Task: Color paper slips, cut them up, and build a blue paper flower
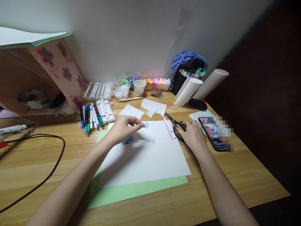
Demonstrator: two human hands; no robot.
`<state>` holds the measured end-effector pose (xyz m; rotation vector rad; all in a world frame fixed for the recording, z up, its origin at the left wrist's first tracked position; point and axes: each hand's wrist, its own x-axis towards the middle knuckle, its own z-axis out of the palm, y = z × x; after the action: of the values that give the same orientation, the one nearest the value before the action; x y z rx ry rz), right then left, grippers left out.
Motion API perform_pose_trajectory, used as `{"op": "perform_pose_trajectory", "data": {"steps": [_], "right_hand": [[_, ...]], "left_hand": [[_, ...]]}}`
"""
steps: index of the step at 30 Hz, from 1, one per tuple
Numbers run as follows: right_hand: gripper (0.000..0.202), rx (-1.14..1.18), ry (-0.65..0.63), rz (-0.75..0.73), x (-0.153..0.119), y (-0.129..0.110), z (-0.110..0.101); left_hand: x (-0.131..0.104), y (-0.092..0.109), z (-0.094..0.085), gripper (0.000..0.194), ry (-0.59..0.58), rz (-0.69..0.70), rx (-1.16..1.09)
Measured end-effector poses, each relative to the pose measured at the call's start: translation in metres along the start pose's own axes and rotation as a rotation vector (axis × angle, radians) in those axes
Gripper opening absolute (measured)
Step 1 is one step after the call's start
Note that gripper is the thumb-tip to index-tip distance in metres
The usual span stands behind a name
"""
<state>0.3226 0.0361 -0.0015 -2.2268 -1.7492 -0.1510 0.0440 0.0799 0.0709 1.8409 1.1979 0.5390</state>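
My left hand [127, 128] is raised over a white sheet of paper [141, 163], thumb and forefinger pinched on a small pale bluish-white scrap [146, 125]. What the scrap is made of is too small to tell. Below that hand lies a fuzzy blue yarn bundle [128, 140], partly hidden by the wrist. My right hand [193, 135] rests on the table right of the paper, its fingers on the black handles of the scissors [177, 127]. The scissor blades point up and left, away from me. Another tiny scrap [153, 141] lies on the paper.
Green paper [138, 191] sits under the white sheet. Markers [96, 114] lie left, and a phone [215, 133] right. Behind are a paper cup [139, 88], a plastic bowl [121, 89], white paper pieces [154, 105] and white cylinders [188, 92]. A black cable [58, 160] loops at left.
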Motion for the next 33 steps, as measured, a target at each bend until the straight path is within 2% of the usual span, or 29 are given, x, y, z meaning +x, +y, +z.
{"op": "perform_pose_trajectory", "data": {"steps": [2, 6, 10, 15, 18, 24, 28, 33], "right_hand": [[0.023, 0.06, 0.005, -0.157, 0.0, -0.006, -0.001], [0.023, 0.2, -0.165, -0.579, -0.001, -0.021, 0.0], [0.025, 0.171, -0.162, -0.715, -0.002, -0.024, 0.006], [0.026, 0.091, -0.255, -0.883, 0.011, -0.013, 0.001], [0.022, 0.175, -0.224, -0.765, 0.02, -0.008, -0.003], [0.007, 0.212, -0.238, -0.364, 0.012, -0.018, 0.004], [0.004, 0.053, -0.179, -0.289, 0.003, -0.036, 0.007], [0.01, -0.187, -0.126, -0.253, -0.002, -0.052, 0.003]], "left_hand": [[-0.008, -0.004, -0.002, 0.027, 0.006, -0.004, 0.015], [-0.031, -0.018, -0.009, 0.022, 0.051, -0.017, 0.108], [-0.06, -0.042, -0.017, 0.02, 0.141, 0.041, 0.2], [-0.09, -0.06, -0.013, 0.017, 0.138, 0.058, 0.155], [-0.096, -0.064, -0.003, 0.014, 0.107, 0.076, 0.155], [-0.086, -0.064, 0.01, 0.011, 0.075, 0.206, 0.286], [-0.08, -0.063, 0.012, 0.015, 0.114, 0.204, 0.297], [-0.082, -0.067, 0.008, 0.021, 0.153, 0.171, 0.232]]}}
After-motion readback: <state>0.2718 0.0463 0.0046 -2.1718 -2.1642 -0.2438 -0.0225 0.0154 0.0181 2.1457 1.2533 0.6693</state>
